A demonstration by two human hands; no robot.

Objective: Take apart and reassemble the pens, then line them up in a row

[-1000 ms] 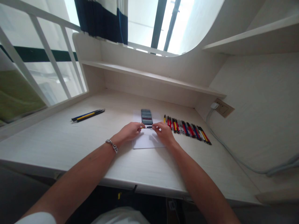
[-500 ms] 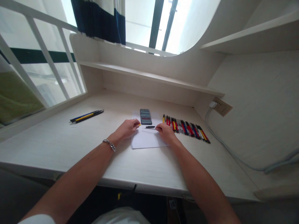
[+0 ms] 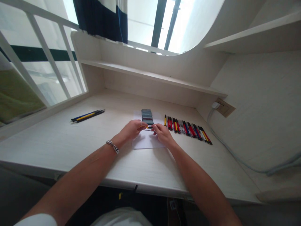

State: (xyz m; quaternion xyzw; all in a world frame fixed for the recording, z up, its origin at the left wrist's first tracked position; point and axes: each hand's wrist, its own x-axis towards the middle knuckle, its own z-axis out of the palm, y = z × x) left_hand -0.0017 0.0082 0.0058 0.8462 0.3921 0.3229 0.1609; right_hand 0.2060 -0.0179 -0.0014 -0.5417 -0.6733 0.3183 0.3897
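Above a white sheet of paper, my two hands nearly meet. My left hand pinches a yellow pen barrel, mostly covered by the fingers. My right hand has its fingertips closed on a small black pen part that meets the yellow piece end to end. Whether the two are joined is too small to tell. A thin dark line, like a refill, shows just below, close to the right fingers. Right behind the hands lies a phone with its screen lit.
To the right, a row of pens in red, black, yellow, blue and white lies side by side. Several long pens are bunched at the left. A shelf runs along the back; a cable hangs from the wall socket.
My hands have come together over the paper. The yellow barrel moved right to meet the black part, which lay between the hands before while my right fingers held a thin refill.
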